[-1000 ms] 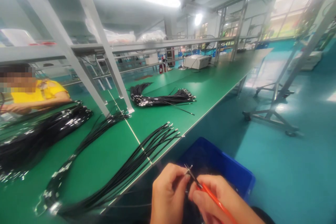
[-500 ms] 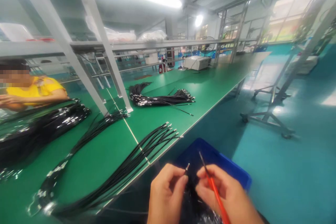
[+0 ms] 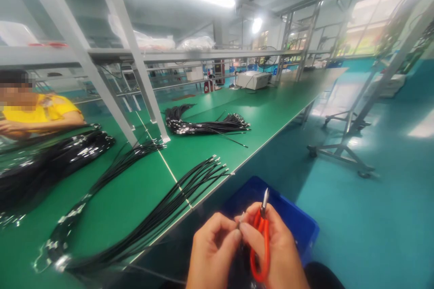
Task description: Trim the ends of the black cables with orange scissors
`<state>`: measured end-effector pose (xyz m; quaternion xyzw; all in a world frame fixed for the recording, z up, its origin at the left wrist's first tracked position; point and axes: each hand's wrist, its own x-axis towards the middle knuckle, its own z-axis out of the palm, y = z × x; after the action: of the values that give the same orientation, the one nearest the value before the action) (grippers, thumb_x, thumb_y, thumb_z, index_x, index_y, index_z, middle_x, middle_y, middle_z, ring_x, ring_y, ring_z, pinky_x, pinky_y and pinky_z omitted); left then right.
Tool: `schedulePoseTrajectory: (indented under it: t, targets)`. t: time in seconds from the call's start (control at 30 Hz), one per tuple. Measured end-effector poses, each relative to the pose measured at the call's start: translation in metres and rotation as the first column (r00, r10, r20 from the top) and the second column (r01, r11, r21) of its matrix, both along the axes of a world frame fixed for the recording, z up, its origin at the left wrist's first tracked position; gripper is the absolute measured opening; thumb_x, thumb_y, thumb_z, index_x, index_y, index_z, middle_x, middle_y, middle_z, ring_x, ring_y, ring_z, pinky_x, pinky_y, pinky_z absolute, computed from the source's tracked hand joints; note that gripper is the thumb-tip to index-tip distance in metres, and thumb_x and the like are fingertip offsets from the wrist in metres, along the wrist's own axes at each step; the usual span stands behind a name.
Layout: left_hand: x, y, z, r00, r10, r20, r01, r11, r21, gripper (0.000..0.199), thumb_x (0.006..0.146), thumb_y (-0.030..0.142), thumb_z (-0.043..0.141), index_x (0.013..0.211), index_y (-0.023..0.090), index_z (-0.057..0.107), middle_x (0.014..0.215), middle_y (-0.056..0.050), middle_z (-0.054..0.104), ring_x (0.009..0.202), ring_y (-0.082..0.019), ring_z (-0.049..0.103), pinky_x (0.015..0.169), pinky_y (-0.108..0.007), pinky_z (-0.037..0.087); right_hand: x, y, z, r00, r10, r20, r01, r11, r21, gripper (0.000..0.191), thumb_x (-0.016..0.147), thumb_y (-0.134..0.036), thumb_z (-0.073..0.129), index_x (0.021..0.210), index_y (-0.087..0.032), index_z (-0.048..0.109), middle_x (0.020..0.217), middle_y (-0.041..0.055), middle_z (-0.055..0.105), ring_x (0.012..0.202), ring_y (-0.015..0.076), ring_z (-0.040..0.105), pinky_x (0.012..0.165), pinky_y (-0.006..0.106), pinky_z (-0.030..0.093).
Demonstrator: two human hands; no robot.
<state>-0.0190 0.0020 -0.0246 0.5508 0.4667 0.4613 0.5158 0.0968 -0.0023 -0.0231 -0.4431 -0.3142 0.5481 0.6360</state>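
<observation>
Worktop (image 3: 108,216) carried black cables (image 3: 159,216), probably light and springy, easiest to take just behind the tips. Near the blue bin (image 3: 309,230), left hand (image 3: 215,241) and right hand (image 3: 276,235) curled inward, apparently pinching one small end (image 3: 241,220) together; the right also gripped red-handled scissors (image 3: 266,246), blades upward.
</observation>
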Motion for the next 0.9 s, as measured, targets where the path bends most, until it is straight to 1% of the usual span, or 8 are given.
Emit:
schedulePoseTrajectory:
  t: [0.17,0.33,0.53,0.63,0.73,0.8,0.87,0.9]
  targets:
    - [0.003,0.000,-0.001,0.992,0.052,-0.114,-0.047,0.998,0.048,0.016,0.080,0.027,0.058,0.068,0.016,0.061,0.067,-0.002,0.065,0.063,-0.016,0.059,0.060,-0.022,0.045,-0.003,-0.005,0.009,0.996,-0.089,-0.008,0.089,0.995,-0.052,0.032,0.060,-0.031,0.079,0.082,-0.023,0.057,0.070,-0.0014,0.069,0.067,0.0150,0.065,0.062,0.022,0.051]
    - [0.013,-0.006,0.003,0.934,0.225,-0.276,-0.172,0.964,0.205,0.019,0.081,0.027,0.054,0.067,0.018,0.063,0.062,0.000,0.060,0.055,-0.013,0.055,0.053,-0.022,0.041,0.000,0.000,0.000,0.962,-0.145,0.233,0.136,0.989,0.054,0.024,0.065,-0.027,0.073,0.082,-0.023,0.056,0.068,-0.0021,0.065,0.064,0.0163,0.067,0.060,0.024,0.053]
    - [0.017,-0.009,0.005,0.902,0.286,-0.322,-0.197,0.939,0.282,0.021,0.083,0.027,0.051,0.067,0.020,0.062,0.060,0.002,0.059,0.052,-0.012,0.054,0.052,-0.021,0.039,-0.001,-0.001,-0.004,0.830,-0.227,0.509,0.166,0.973,0.164,0.013,0.073,-0.027,0.061,0.086,-0.024,0.058,0.071,0.0009,0.069,0.065,0.0187,0.069,0.059,0.025,0.055]
    - [0.017,-0.011,0.004,0.889,0.310,-0.336,-0.199,0.924,0.326,0.023,0.083,0.026,0.051,0.063,0.020,0.061,0.060,0.002,0.058,0.053,-0.012,0.053,0.053,-0.021,0.039,-0.005,-0.002,0.000,0.705,-0.343,0.621,0.250,0.939,0.235,0.009,0.075,-0.027,0.057,0.084,-0.025,0.059,0.068,-0.0016,0.069,0.058,0.0164,0.067,0.055,0.022,0.053]
    - [0.013,-0.012,0.004,0.910,0.275,-0.309,-0.184,0.938,0.292,0.023,0.082,0.026,0.052,0.063,0.019,0.061,0.061,0.001,0.057,0.054,-0.012,0.053,0.053,-0.021,0.039,-0.006,-0.003,0.000,0.556,-0.463,0.690,0.242,0.885,0.399,0.007,0.077,-0.026,0.054,0.082,-0.027,0.059,0.063,-0.0041,0.067,0.050,0.0151,0.062,0.051,0.022,0.051]
    - [0.008,-0.009,0.005,0.939,0.207,-0.275,-0.149,0.965,0.217,0.020,0.082,0.027,0.053,0.067,0.019,0.063,0.063,0.000,0.059,0.057,-0.013,0.054,0.055,-0.021,0.040,-0.005,-0.006,-0.003,0.494,-0.531,0.688,0.190,0.839,0.511,0.008,0.078,-0.024,0.053,0.083,-0.028,0.059,0.064,-0.0044,0.067,0.051,0.0152,0.062,0.054,0.023,0.052]
    - [0.001,-0.005,0.007,0.968,0.149,-0.204,-0.125,0.984,0.125,0.018,0.081,0.029,0.055,0.069,0.018,0.063,0.065,0.000,0.061,0.061,-0.015,0.055,0.058,-0.022,0.042,-0.003,-0.012,-0.005,0.487,-0.559,0.671,0.149,0.810,0.567,0.012,0.079,-0.022,0.051,0.085,-0.029,0.060,0.069,-0.0040,0.068,0.058,0.0160,0.065,0.062,0.025,0.053]
    - [-0.003,-0.002,0.008,0.981,0.124,-0.151,-0.113,0.990,0.079,0.017,0.080,0.029,0.057,0.069,0.017,0.063,0.065,0.000,0.061,0.062,-0.015,0.054,0.059,-0.022,0.042,-0.001,-0.015,-0.006,0.523,-0.533,0.665,0.129,0.821,0.557,0.013,0.080,-0.022,0.052,0.085,-0.029,0.060,0.070,-0.0040,0.068,0.059,0.0161,0.065,0.064,0.026,0.052]
